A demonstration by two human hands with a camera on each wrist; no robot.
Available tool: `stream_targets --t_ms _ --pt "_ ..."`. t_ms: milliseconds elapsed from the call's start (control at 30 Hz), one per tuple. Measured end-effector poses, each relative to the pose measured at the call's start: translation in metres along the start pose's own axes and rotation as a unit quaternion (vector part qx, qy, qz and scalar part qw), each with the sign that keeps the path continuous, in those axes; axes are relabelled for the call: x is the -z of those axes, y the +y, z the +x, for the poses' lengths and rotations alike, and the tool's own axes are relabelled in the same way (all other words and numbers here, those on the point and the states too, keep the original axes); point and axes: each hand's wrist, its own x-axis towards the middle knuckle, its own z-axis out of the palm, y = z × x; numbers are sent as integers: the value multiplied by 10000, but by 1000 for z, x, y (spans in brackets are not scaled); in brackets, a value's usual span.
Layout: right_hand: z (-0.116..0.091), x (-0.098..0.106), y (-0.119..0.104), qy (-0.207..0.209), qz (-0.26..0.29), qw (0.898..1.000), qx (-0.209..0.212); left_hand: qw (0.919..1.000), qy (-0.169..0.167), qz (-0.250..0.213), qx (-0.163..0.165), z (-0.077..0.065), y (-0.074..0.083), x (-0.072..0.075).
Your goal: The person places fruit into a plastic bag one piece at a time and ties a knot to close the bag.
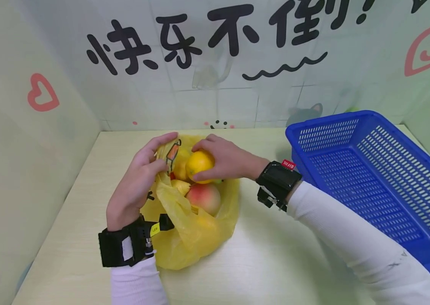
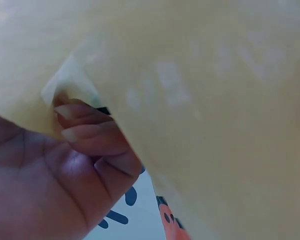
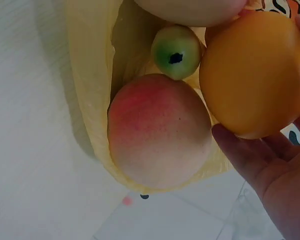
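Observation:
A yellow plastic bag (image 1: 203, 237) filled with fruit stands on the table. My left hand (image 1: 135, 182) pinches its rim on the left side; in the left wrist view, the yellow film hides part of the curled fingers (image 2: 97, 137). With thumb and fingers, my right hand (image 1: 232, 159) grips an orange (image 1: 199, 166) at the bag's mouth. Below the orange sits a pink-and-cream peach (image 1: 205, 198), beside the yellow tip of what looks like a banana (image 1: 180, 186). The right wrist view shows a small round green end (image 3: 176, 52) with a dark tip between two peach-coloured fruits.
A blue plastic basket (image 1: 337, 169) with slotted walls stands to the right, partly behind my right forearm. The light wooden table (image 1: 260, 262) meets a printed wall (image 1: 199, 101) at the back. Another wall (image 1: 17, 169) rises on the left.

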Motion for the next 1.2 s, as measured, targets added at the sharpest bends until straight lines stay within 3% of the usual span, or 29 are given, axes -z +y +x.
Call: stream_targets --t_ms 167,400,733,1200 --pt "4 -10 -6 290 -345 9990 -57 10000 -11 1 -17 0 0 0" --pt "6 -19 -14 522 -556 9960 -460 10000 12 -37 11 1 1 0" --pt "12 -36 -23 689 -857 9910 -765 9998 24 60 -174 1 -1 0" --pt "20 -49 -37 836 -1402 9824 -908 10000 49 4 -34 1 0 -1"
